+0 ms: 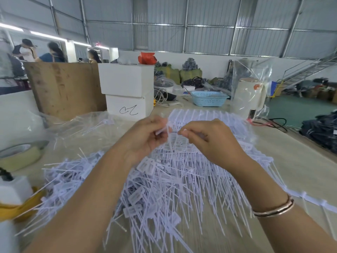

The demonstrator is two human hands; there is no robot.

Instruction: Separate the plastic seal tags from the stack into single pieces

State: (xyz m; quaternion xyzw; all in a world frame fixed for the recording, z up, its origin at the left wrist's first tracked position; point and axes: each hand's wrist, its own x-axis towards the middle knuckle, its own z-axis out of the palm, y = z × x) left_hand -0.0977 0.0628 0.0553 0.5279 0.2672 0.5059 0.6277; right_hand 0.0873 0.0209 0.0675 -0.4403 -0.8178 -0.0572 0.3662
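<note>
Left hand: the left hand (145, 137) is raised over the pile, with its fingers curled and pinching a single white plastic seal tag (165, 129) at the flat head end.
Right hand: the right hand (211, 141) is raised just beside the left one; its thumb and fingers pinch the edge of the joined stack of white plastic seal tags (209, 121). On this wrist there is a thin rose-gold bangle (273, 207).
Stack: the joined tags lie in a wide row behind and under the right hand, with the heads toward the far side of the pale wooden surface (300, 161).
Loose pieces: a large heap of single white tags (155, 194) lies on the surface below both forearms, the thin tails pointing in many directions.
Left side: a roll of beige adhesive tape (20, 154) lies near the heap, and crumpled clear plastic film (82, 125) lies behind it.
Far side: two stacked white cardboard boxes (127, 90), a light blue perforated plastic basket (208, 98) and a cream-coloured appliance wrapped in a clear bag (249, 94) stand well apart from the hands.
</note>
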